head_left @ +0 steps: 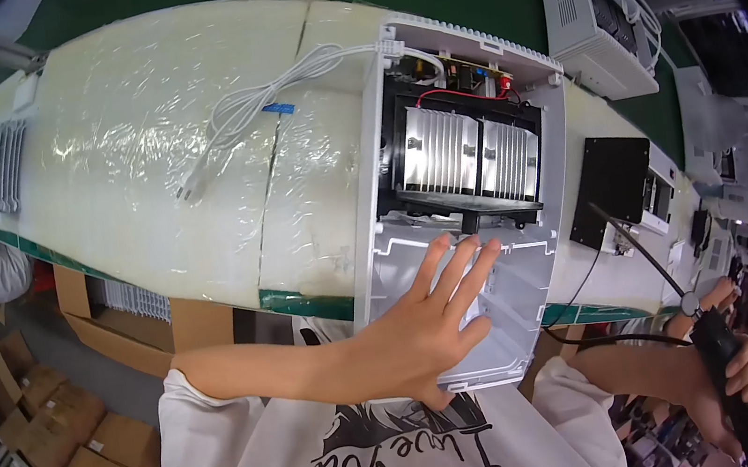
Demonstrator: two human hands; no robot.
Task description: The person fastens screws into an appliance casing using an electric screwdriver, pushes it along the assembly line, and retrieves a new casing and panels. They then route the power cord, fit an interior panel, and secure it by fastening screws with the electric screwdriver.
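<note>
Biggest worry here imo is that loose red wire (460, 95) arching over the silvery fins (444, 153): a careless poke with the long rod on that black power tool (717, 339) could snag or nick it. The open white case (372, 177) sits on the table (140, 104), and it might skid if the left hand (425, 331) leans on it unevenly. That hand is palm down over the case's lower half, fingers open and fanned toward the fins, thumb by the near edge. Can't tell how hard it presses, if at all. Right hand (746, 369) is out to the side, fingers wrapped round the tool's handle.
</note>
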